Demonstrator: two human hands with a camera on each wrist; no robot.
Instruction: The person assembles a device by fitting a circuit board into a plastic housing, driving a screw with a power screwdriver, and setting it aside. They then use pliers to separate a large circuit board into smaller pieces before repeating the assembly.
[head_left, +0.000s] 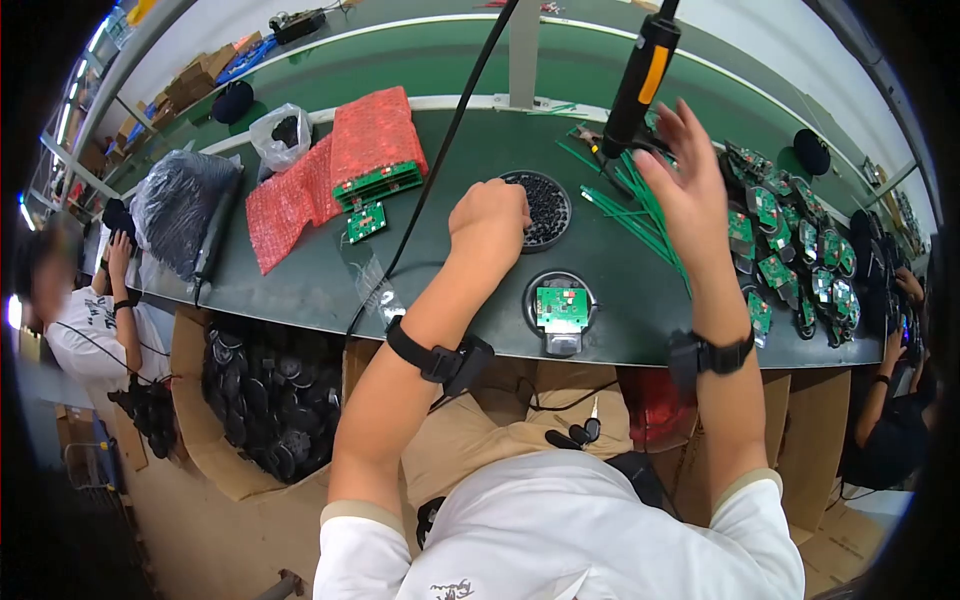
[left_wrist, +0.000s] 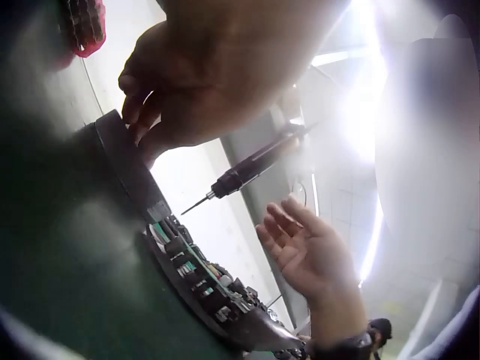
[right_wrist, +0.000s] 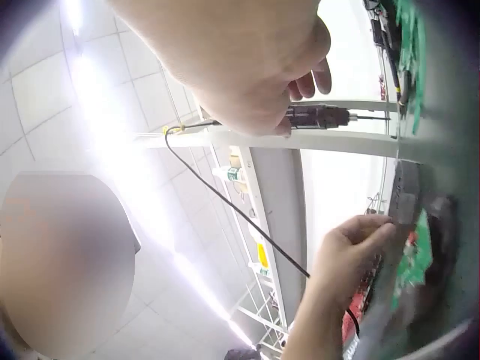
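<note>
Head view: left hand (head_left: 487, 222) at round parts dish (head_left: 569, 212), fingers bunched, can't tell what's pinched. Right hand (head_left: 692, 190), fingers loosely spread, just right of hanging electric screwdriver (head_left: 641, 85).

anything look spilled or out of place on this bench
The green strips look untidy: they lie loose, crossing at different angles, right of the round tray in the head view. No spill is apparent around the tray.

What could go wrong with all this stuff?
The left grip is at the dish of tiny black pieces; a bump might spill them. The right grip is near the hanging screwdriver; its thin tip could poke someone. The green board lies near the table edge and might get knocked off.
</note>
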